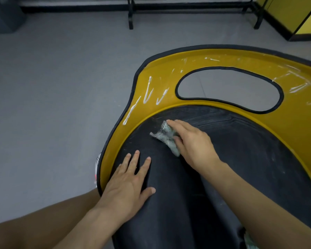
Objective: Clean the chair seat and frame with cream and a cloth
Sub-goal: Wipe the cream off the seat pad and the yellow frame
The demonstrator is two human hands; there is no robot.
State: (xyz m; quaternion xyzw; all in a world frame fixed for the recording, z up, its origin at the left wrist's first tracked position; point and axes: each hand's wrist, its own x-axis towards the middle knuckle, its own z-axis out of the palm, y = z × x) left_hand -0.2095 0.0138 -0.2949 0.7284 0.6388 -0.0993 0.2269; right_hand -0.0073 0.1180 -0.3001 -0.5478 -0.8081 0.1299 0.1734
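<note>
— Grey floor (61,87), item one; black rack legs (131,18) and a yellow cabinet (309,20) at the far wall. What stands on it?

— One chair, seen from above: yellow frame (294,126) with an oval cut-out, black seat (241,159) set inside it. The frame carries thick white cream streaks (147,92) on its left bend and thinner smears along the top and right, not yet wiped in.

— Step in hand?

— Judged: rubbing the seat. It is best done in overlapping strokes with steady pressure, out to the line where seat meets frame, turning the cloth to a clean face. The frame comes next, starting at the thick streaks before they dry.

— Hands?

— Left hand (127,184): flat, fingers spread, palm down on the near left part of the seat, holding nothing; likely bracing. Right hand (194,142): fingers laid nearly straight over the cloth, pressing it onto the seat just short of the frame's left bend.

— Cloth?

— Cloth (166,136): small, pale, patterned, bunched, showing on the thumb side of the right hand.
</note>
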